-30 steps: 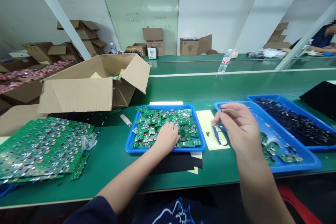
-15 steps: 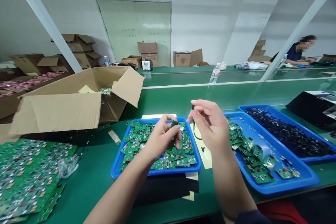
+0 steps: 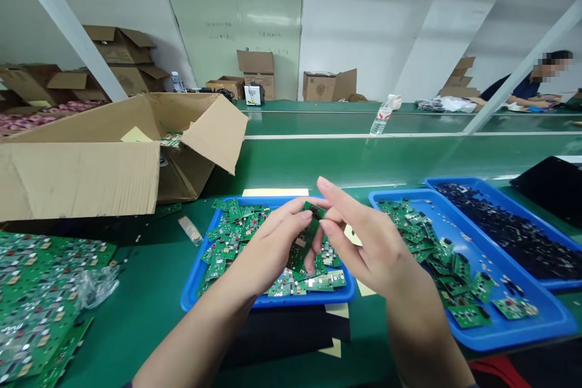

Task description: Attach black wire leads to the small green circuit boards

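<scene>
My left hand (image 3: 273, 233) grips a small green circuit board (image 3: 304, 239) between thumb and fingers, tilted up over a blue tray (image 3: 268, 301). Against the board's upper right edge, the thumb and a finger of my right hand (image 3: 364, 233) are pinched together, with the index finger raised. Whatever sits in that pinch is hidden by the fingertips. Many loose green circuit boards (image 3: 227, 248) fill the tray under my hands.
To the right, one blue tray (image 3: 509, 339) holds more boards and another (image 3: 448, 182) small black parts. On the left are an open cardboard box (image 3: 77, 176), board panels (image 3: 40, 291) and a crumpled plastic bag (image 3: 95, 288). A co-worker (image 3: 530, 88) sits across the bench.
My right hand has moved left and down to the board; the thin black strip it pinched no longer shows. My left hand keeps the board, now turned more into view. The camera view has shifted.
</scene>
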Action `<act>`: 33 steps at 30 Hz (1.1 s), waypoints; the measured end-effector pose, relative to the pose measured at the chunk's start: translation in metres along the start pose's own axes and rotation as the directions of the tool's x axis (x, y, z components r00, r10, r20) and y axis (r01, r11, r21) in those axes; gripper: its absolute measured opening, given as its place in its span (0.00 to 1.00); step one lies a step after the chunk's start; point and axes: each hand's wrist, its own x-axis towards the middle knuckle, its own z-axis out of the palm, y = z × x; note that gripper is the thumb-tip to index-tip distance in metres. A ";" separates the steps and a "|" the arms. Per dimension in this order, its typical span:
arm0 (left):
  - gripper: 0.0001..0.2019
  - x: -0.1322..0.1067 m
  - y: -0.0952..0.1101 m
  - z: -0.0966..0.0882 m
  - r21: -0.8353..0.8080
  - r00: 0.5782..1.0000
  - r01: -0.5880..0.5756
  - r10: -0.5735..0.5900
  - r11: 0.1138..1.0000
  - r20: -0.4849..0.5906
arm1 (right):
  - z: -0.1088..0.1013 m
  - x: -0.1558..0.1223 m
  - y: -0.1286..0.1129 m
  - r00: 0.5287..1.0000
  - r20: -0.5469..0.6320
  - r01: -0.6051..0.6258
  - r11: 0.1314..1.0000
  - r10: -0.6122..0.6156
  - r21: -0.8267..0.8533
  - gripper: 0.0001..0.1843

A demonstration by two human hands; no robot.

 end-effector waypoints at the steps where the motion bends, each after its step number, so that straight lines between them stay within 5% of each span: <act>1: 0.14 -0.001 0.000 0.000 0.010 1.000 -0.001 0.001 1.000 -0.001 | 0.001 0.001 -0.001 1.000 0.005 -0.003 1.000 0.003 -0.005 0.33; 18: 0.14 -0.003 0.004 0.011 0.174 0.989 -0.127 0.138 0.977 -0.048 | 0.005 0.003 -0.003 0.998 -0.017 -0.062 0.990 0.060 -0.124 0.28; 27: 0.16 -0.002 0.004 0.010 0.165 0.972 -0.167 0.190 0.972 -0.137 | 0.000 0.001 -0.008 0.964 -0.222 -0.198 0.953 0.147 -0.230 0.31; 33: 0.17 -0.003 0.005 0.005 0.193 0.964 -0.185 0.216 0.964 -0.154 | -0.006 0.003 -0.006 0.984 -0.155 -0.126 0.957 0.087 -0.262 0.12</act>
